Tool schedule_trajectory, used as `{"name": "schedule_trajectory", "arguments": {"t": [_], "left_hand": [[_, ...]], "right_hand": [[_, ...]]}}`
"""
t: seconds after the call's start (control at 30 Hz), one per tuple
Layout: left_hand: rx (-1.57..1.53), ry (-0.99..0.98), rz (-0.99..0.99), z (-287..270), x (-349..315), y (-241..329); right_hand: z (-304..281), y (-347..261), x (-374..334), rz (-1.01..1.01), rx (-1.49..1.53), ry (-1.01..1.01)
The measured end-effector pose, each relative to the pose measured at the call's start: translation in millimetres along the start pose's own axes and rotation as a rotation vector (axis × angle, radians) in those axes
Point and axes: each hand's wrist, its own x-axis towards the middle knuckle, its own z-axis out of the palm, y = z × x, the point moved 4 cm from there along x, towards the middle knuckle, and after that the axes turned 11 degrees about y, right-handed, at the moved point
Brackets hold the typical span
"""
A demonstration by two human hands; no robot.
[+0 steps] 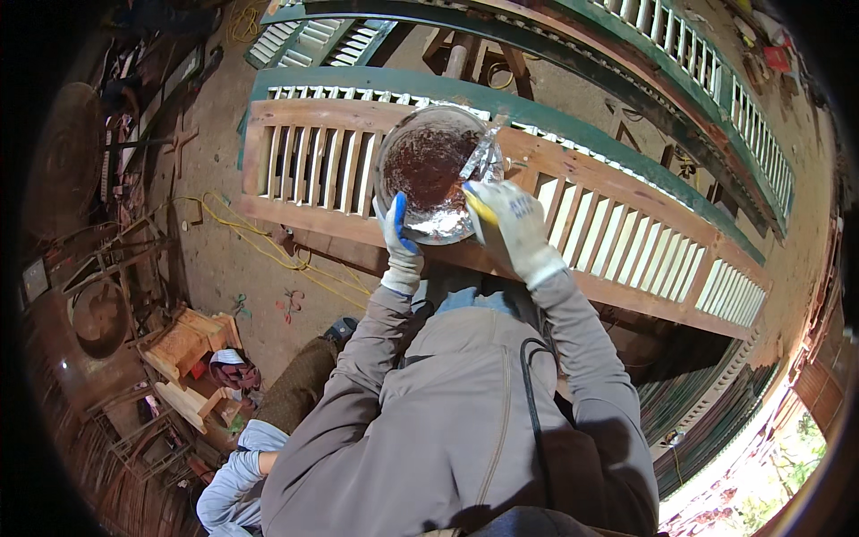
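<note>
A round metal basin [386, 161], its inside coated with dark reddish-brown stuff, rests over a bare wooden louvred shutter [309, 215]. My left hand [397, 240], in a white and blue glove, grips the basin's near left rim. At the right side of the basin, my right hand [514, 222], in a white glove with yellow and blue fingers, is closed with its fingertips over the rim. What it holds is hard to make out. Just beyond those fingertips, a crumpled silvery piece [484, 159] lies across the basin's right edge.
Behind lies a green-framed louvred shutter [358, 82], with more green shutters [716, 80] stacked at the far right. A yellow cord [255, 234] runs over the floor at left. A person in a light blue sleeve [234, 483] is at lower left, near wooden pieces [183, 345].
</note>
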Motion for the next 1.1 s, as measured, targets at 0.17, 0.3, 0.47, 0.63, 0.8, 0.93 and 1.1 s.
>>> {"name": "schedule_trajectory", "arguments": {"t": [0.17,0.3,0.47,0.63,0.8,0.93,1.1], "left_hand": [[-0.604,0.049,-0.528,21.4,43.6,60.9],[-0.593,0.044,-0.528,26.5,48.8,67.6],[-0.593,-0.024,-0.393,23.1,45.8,53.2],[-0.306,0.057,-0.082,13.5,15.5,-29.6],[-0.549,0.253,-0.420,13.5,26.0,-36.8],[-0.668,0.417,-0.554,-5.7,37.2,-67.2],[-0.571,0.447,-0.503,-22.7,40.6,-96.9]], "right_hand": [[43.8,11.8,26.7,0.397,-0.037,-0.235],[68.6,25.5,27.3,0.605,-0.032,-0.283],[55.8,61.4,-4.7,1.028,0.315,-0.238],[39.8,62.3,-38.0,0.908,0.819,0.055],[-33.0,62.3,-57.0,0.199,0.054,0.228],[-61.3,98.4,-75.7,0.626,0.186,0.299],[-66.0,115.7,-59.1,0.267,-0.181,0.244]]}}
